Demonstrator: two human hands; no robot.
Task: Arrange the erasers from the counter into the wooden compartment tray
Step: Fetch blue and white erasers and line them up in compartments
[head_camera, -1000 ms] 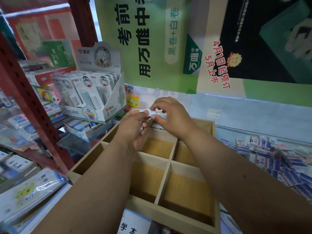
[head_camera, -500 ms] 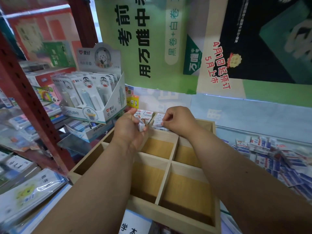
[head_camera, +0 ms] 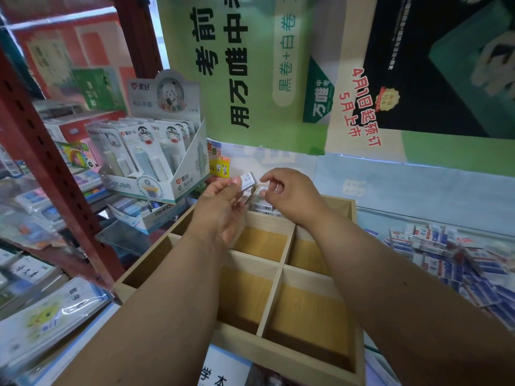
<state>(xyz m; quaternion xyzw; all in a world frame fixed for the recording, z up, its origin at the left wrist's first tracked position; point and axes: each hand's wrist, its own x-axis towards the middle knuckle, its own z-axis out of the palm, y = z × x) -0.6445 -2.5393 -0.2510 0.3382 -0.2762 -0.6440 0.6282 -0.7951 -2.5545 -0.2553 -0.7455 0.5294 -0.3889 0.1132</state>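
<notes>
My left hand (head_camera: 223,210) pinches one eraser (head_camera: 247,180) between thumb and fingertips, holding it up just above the far edge of the wooden tray (head_camera: 295,355), over its far left compartments. My right hand (head_camera: 289,195) sits just beside it, thumb and forefinger curled toward each other above the far middle compartment; I cannot tell whether anything is held between them. Under that hand, a few erasers already in the tray (head_camera: 262,207) lie packed against the far wall. The compartments along the near and middle rows show bare wood floors. Off the tray's right edge, a loose pile of erasers (head_camera: 451,254) in white, blue and red wrappers is spread over the counter. Beyond the tray's far left corner stands a cardboard display box (head_camera: 156,174) of packaged stationery, beside a red shelf post (head_camera: 55,174).
</notes>
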